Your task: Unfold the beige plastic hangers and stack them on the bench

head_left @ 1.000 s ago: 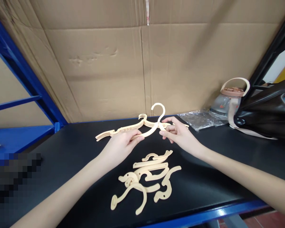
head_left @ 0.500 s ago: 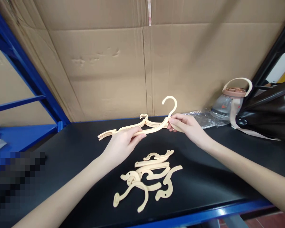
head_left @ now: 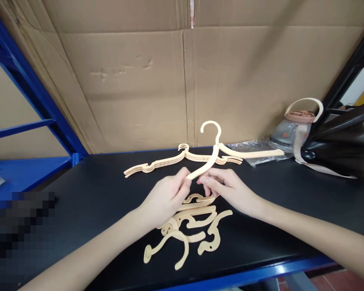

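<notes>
My left hand (head_left: 170, 194) is closed on the lower left end of a cream plastic clothes hanger (head_left: 212, 159), its hook up and right arm stretched out sideways. Beside that end, my right hand (head_left: 227, 186) has its fingers loosely bent and apart, above the far edge of a pile of loose hanger parts (head_left: 200, 211). Whether its fingertips touch the hanger or a part is unclear. Among the parts are a curved hook piece (head_left: 185, 246) and a curled arm piece (head_left: 214, 238). Behind my hands lies a stack of assembled hangers (head_left: 166, 161).
A clear plastic bag (head_left: 255, 153) and a water bottle with strap (head_left: 291, 131) are at the right rear, near a black bag (head_left: 346, 133). Cardboard (head_left: 133, 89) walls off the back of the black tabletop (head_left: 103, 190). A blue frame (head_left: 33, 89) stands left.
My right hand has let go of the hanger's middle and come down and left toward the loose parts. My left hand has moved slightly right and down with the hanger, which has turned.
</notes>
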Demonstrator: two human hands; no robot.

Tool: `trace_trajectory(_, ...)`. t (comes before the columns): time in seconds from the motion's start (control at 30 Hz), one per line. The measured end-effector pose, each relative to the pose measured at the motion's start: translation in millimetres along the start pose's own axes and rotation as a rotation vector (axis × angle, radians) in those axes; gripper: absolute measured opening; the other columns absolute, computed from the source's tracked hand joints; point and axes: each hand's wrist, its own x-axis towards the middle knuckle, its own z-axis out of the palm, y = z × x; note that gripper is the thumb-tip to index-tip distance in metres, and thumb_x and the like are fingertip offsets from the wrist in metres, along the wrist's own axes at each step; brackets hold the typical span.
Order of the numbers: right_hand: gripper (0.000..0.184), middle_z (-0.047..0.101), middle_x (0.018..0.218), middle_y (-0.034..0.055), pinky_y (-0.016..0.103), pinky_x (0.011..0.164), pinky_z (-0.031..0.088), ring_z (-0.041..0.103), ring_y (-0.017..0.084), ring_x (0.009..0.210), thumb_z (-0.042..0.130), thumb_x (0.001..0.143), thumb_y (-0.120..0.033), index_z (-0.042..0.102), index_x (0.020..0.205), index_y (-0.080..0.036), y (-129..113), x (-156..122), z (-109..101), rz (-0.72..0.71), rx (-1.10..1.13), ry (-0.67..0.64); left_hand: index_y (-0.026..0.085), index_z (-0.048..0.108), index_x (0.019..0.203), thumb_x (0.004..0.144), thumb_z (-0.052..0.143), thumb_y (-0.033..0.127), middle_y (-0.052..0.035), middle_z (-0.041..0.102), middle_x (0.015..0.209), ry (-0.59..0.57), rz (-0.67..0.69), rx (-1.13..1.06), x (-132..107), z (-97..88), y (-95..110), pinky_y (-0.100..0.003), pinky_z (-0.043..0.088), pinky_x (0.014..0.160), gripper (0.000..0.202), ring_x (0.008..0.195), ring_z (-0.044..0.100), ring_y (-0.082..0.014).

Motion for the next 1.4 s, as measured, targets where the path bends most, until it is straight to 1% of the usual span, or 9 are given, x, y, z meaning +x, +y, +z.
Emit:
trace_trajectory(0.2, 0.028, 0.057, 0.06, -0.0027, 0.021, 0.047, 0.034, 0.046, 0.008, 0.046, 0.053, 0.088, -0.044, 0.05, 0.078, -0.018, 0.8, 2.6, 4.1, 0.138, 0.374, -0.08, 0.022, 0.04, 0.081, 0.097, 0.028, 0.033, 0.0067, 0.044, 0.062, -0.153, 0.087, 0.008, -4.5, 1.1, 7.0, -0.026, 0.03, 0.055, 0.023, 0.055, 0.043, -0.012)
trace_trajectory(0.37, 0.026, 0.051, 0.055, -0.0038, 0.021, 0.046, 0.036, 0.045, 0.009, 0.048, 0.056, 0.086, -0.034, 0.048, 0.067, -0.018, 7.1, 5.9, -2.2, 0.03, 0.468, 0.156, 0.022, 0.052, 0.086, 0.097, 0.026, 0.028, 0.0035, 0.059, 0.075, -0.09, -0.01, 0.108, -0.3, -1.4, 0.0, -0.028, 0.038, 0.066, 0.03, 0.071, 0.055, -0.0141)
trace_trajectory(0.47, 0.026, 0.051, 0.054, -0.004, 0.021, 0.046, 0.036, 0.046, 0.008, 0.048, 0.053, 0.087, -0.03, 0.046, 0.064, -0.018, 13.9, 10.2, -9.6, 0.01, 0.516, 0.273, 0.023, 0.059, 0.102, 0.091, 0.046, 0.038, -0.0002, 0.061, 0.093, -0.093, 0.043, 0.26, 3.2, 0.9, -7.4, -0.03, 0.041, 0.072, 0.022, 0.088, 0.055, -0.019)
trace_trajectory(0.57, 0.02, 0.056, 0.06, -0.0024, 0.022, 0.049, 0.037, 0.048, 0.009, 0.049, 0.052, 0.087, -0.03, 0.052, 0.071, -0.018, 19.8, 14.2, -15.8, 0.028, 0.535, 0.348, 0.027, 0.06, 0.113, 0.086, 0.055, 0.046, -0.0014, 0.058, 0.102, -0.171, 0.116, 0.29, 4.5, 4.2, -11.8, -0.031, 0.043, 0.078, 0.033, 0.097, 0.053, -0.0206)
trace_trajectory(0.7, 0.019, 0.059, 0.063, -0.0004, 0.024, 0.051, 0.038, 0.05, 0.01, 0.048, 0.052, 0.085, -0.034, 0.06, 0.083, -0.016, 24.6, 16.7, -18.3, 0.098, 0.536, 0.387, 0.025, 0.063, 0.097, 0.089, 0.051, 0.04, 0.0, 0.058, 0.097, -0.219, 0.111, 0.23, 2.5, 5.5, -12.2, -0.028, 0.042, 0.075, 0.021, 0.093, 0.054, -0.0179)
trace_trajectory(0.83, 0.027, 0.064, 0.071, 0.0024, 0.025, 0.053, 0.04, 0.053, 0.01, 0.051, 0.05, 0.086, -0.039, 0.063, 0.09, -0.016, 26.3, 16.7, -17.5, 0.124, 0.52, 0.366, 0.022, 0.06, 0.089, 0.089, 0.05, 0.041, -0.0004, 0.056, 0.09, -0.171, 0.057, 0.172, 1.2, 2.5, -12.7, -0.026, 0.039, 0.065, 0.022, 0.079, 0.053, -0.0159)
trace_trajectory(0.97, 0.03, 0.067, 0.083, 0.0049, 0.025, 0.054, 0.041, 0.056, 0.011, 0.055, 0.054, 0.085, -0.043, 0.063, 0.098, -0.017, 26.4, 16.0, -18.6, 0.141, 0.496, 0.422, 0.021, 0.057, 0.088, 0.086, 0.05, 0.045, 0.003, 0.051, 0.072, -0.114, -0.1, -0.071, 5.9, -1.2, -17.3, -0.024, 0.033, 0.055, 0.025, 0.061, 0.046, -0.0127)
trace_trajectory(1.17, 0.031, 0.066, 0.086, 0.0037, 0.023, 0.053, 0.041, 0.056, 0.009, 0.056, 0.062, 0.081, -0.044, 0.061, 0.096, -0.018, 22.6, 14.7, -16.7, 0.146, 0.502, 0.387, 0.015, 0.056, 0.088, 0.086, 0.043, 0.037, -0.0027, 0.058, 0.077, -0.041, -0.352, -0.701, 14.6, -7.5, -17.3, -0.021, 0.025, 0.046, 0.026, 0.059, 0.041, -0.0108)
trace_trajectory(1.4, 0.027, 0.066, 0.08, 0.0017, 0.023, 0.051, 0.04, 0.055, 0.008, 0.054, 0.067, 0.077, -0.04, 0.061, 0.091, -0.018, 20.4, 14.6, -12.4, 0.117, 0.445, 0.28, 0.012, 0.062, 0.105, 0.08, 0.052, 0.024, -0.0042, 0.056, 0.085, 0.036, -0.435, -0.92, 14.4, -12.2, -17.2, -0.02, 0.027, 0.048, 0.03, 0.063, 0.043, -0.0095)
